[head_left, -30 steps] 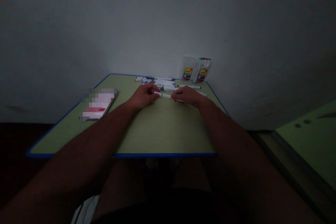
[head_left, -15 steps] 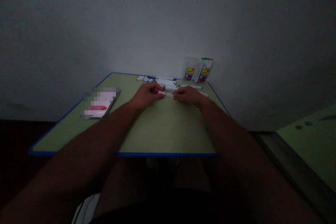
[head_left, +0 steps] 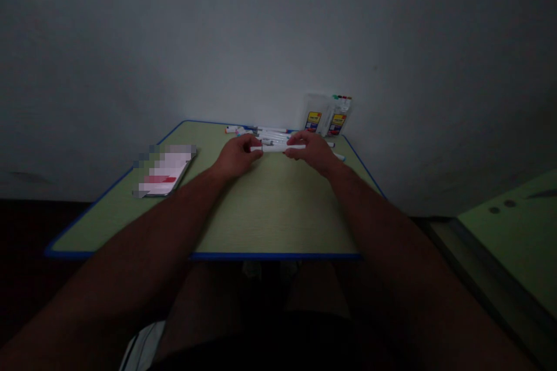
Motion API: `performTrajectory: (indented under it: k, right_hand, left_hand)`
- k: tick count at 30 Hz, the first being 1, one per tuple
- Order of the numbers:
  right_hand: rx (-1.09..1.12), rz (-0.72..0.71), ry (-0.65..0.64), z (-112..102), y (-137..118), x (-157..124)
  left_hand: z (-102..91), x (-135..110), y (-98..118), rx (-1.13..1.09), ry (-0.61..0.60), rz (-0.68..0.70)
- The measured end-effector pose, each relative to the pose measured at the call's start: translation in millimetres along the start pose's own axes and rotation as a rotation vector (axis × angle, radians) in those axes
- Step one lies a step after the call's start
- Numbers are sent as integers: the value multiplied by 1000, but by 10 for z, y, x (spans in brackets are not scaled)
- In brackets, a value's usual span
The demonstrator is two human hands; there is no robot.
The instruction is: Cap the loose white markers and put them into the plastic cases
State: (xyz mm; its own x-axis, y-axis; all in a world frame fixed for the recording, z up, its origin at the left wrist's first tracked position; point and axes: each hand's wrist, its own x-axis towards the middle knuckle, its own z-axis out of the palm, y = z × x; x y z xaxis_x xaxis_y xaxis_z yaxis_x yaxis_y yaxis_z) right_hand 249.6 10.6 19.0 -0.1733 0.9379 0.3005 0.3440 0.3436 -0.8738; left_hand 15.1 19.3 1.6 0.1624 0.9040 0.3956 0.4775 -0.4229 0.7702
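A white marker pen (head_left: 276, 148) lies level between my two hands, just above the far part of the green table (head_left: 261, 208). My left hand (head_left: 237, 156) pinches its left end with closed fingers. My right hand (head_left: 310, 152) grips its right end, fingers curled round it. Right behind my hands lies a loose pile of white markers (head_left: 267, 134) with coloured caps.
Two marker packs (head_left: 326, 116) lean on the wall at the table's back right corner. A flat pink and white packet (head_left: 163, 173) lies at the table's left edge. Another green tabletop (head_left: 513, 226) shows at the right, across a gap.
Both hands have lifted the marker slightly and moved it away from me toward the pile. The pink tip seen at my left fingers earlier no longer shows.
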Motion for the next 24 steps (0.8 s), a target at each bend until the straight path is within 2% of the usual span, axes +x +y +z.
performTrajectory:
  k: [10,15,20,24]
  right_hand:
    - [5,-81,-80,50,-53,-25]
    - [-85,-102,-40,27,-70,-28]
    - [-172,-49,15,-11,-45,-22]
    - [-124,-13,0,-26,11,-12]
  left_hand:
    - [-14,0,-55,46,-3,-4]
    - [-15,8,-60,75,10,-3]
    - [-27,-2,-14,49,39,11]
    - [-43,4,9,-6,50,-1]
